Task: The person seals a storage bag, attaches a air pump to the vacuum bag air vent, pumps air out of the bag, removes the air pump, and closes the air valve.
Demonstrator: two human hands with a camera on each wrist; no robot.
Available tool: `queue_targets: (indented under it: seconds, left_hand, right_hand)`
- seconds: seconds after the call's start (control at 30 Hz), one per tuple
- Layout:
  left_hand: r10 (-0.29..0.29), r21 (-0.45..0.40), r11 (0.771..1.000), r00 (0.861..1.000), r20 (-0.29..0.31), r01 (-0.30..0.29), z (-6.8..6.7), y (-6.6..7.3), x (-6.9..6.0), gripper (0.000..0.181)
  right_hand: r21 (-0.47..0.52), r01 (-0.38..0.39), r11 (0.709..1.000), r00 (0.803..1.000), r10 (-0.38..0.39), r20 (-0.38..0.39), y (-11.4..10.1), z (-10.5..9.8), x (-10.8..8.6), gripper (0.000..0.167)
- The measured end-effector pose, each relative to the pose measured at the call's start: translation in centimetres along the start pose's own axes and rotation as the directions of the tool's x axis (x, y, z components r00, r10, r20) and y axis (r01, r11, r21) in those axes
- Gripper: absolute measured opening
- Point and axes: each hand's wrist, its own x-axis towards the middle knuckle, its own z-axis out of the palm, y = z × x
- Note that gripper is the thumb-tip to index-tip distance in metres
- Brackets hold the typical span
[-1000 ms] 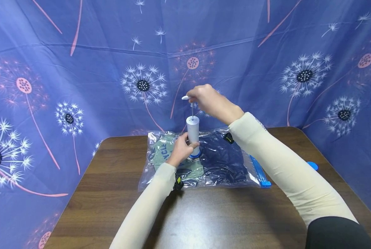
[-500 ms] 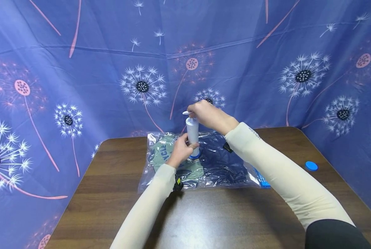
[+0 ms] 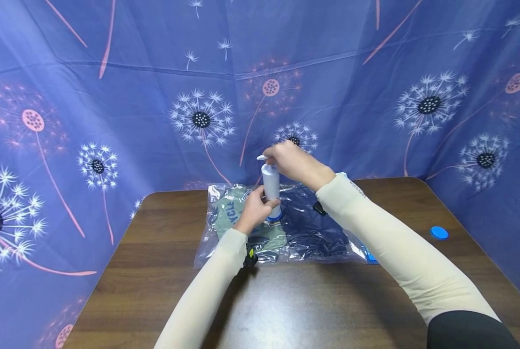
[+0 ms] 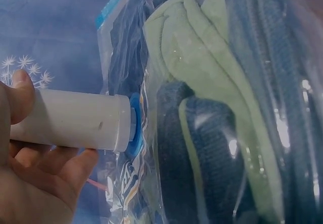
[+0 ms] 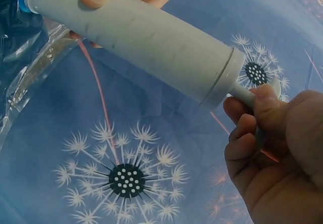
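A white hand pump (image 3: pixel 271 182) stands upright on the blue valve (image 4: pixel 135 125) of a clear vacuum storage bag (image 3: pixel 204 245). Inside the bag lie a green garment (image 3: pixel 229 213) with lettering and a dark navy one (image 3: pixel 312 223). My left hand (image 3: pixel 254 211) grips the pump's barrel low down, thumb on one side and fingers on the other. At the top, my right hand (image 3: pixel 292 162) holds the white pump handle (image 3: pixel 261 157), its fingers curled round it. In the right wrist view a short piece of the rod (image 5: pixel 243 94) shows between barrel and fingers.
On the right of the wooden table (image 3: pixel 155 291) lies a round blue cap (image 3: pixel 439 232). The bag's blue zip edge (image 3: pixel 370 256) is mostly behind my right sleeve. A blue dandelion-print cloth (image 3: pixel 155 48) hangs behind the table.
My right hand has pushed the pump handle down, and the long rod showing a second ago is now nearly all inside the barrel. My left hand keeps its place.
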Motion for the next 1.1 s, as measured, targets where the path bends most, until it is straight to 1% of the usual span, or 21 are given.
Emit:
queue_targets:
  seconds: [0.1,0.23,0.3,0.37,0.5,0.6,0.73,0.93,1.1]
  left_hand:
    - [0.001,-0.003,1.0,1.0,0.0,-0.001,0.05,-0.09,0.03,0.041]
    - [0.017,0.004,1.0,1.0,-0.012,-0.017,0.21,-0.33,-0.03,0.039]
    - [0.02,0.013,1.0,1.0,-0.015,-0.02,0.3,-0.41,0.02,0.04]
    - [0.019,0.02,1.0,1.0,-0.018,-0.019,0.36,-0.37,0.06,0.04]
    - [0.006,0.013,1.0,1.0,-0.006,-0.006,0.39,-0.34,0.1,0.041]
    - [0.01,0.014,1.0,1.0,-0.008,-0.01,0.41,-0.32,0.08,0.041]
    - [0.015,0.013,1.0,1.0,-0.022,-0.015,0.42,-0.34,0.14,0.041]
    - [0.015,0.008,1.0,1.0,-0.015,-0.015,0.45,-0.35,0.25,0.041]
    - [0.027,0.01,1.0,0.999,-0.023,-0.027,0.34,-0.27,0.37,0.038]
  right_hand:
    - [0.001,-0.028,1.0,1.0,0.028,0.0,-0.27,0.08,-0.16,0.025]
    - [0.007,-0.067,0.998,0.998,0.067,0.0,-0.56,0.21,-0.44,0.032]
    - [0.012,-0.068,0.998,0.998,0.068,-0.001,-0.51,0.2,-0.51,0.035]
    - [0.019,-0.064,0.998,0.998,0.064,-0.003,-0.43,0.15,-0.51,0.033]
    - [0.036,-0.053,0.998,0.999,0.053,-0.007,-0.08,0.14,-0.55,0.024]
    - [0.042,-0.044,0.998,0.999,0.044,-0.008,0.13,0.11,-0.59,0.02]
    - [0.047,-0.029,0.998,0.999,0.03,-0.015,0.18,0.03,-0.56,0.018]
    - [0.037,-0.022,0.999,0.999,0.023,-0.026,0.2,-0.03,-0.46,0.016]
    - [0.034,-0.016,0.999,1.0,0.016,-0.022,0.19,-0.25,-0.33,0.016]
